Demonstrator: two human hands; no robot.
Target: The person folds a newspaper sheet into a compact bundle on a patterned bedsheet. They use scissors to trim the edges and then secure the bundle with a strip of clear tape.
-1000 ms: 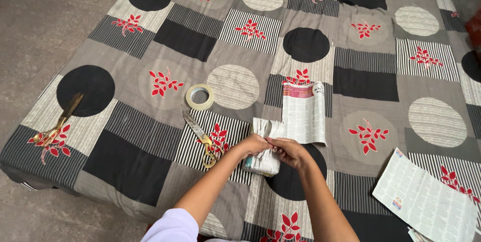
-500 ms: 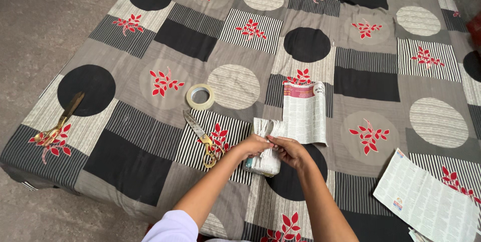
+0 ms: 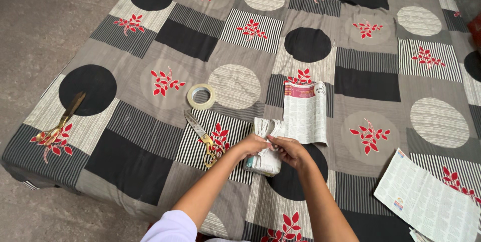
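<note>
Head view, left to right: gold scissors (image 3: 57, 124) far left, tape roll (image 3: 201, 96), second scissors (image 3: 200, 135). Near centre, left hand (image 3: 253, 145) and right hand (image 3: 289, 151) both clasp a newspaper-wrapped bundle (image 3: 264, 160) on the bedspread (image 3: 371, 79). Thin paper looks light and tearable (hold the firm middle). No containers visible; loose newspaper sheet (image 3: 427, 203) right.

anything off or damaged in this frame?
Nothing damaged or spilled. Both hands pinch the gathered newspaper around a small object. One oddity: two pairs of gold-handled scissors lie out, one beside the left hand, the other far off near the bedspread's left edge.
</note>
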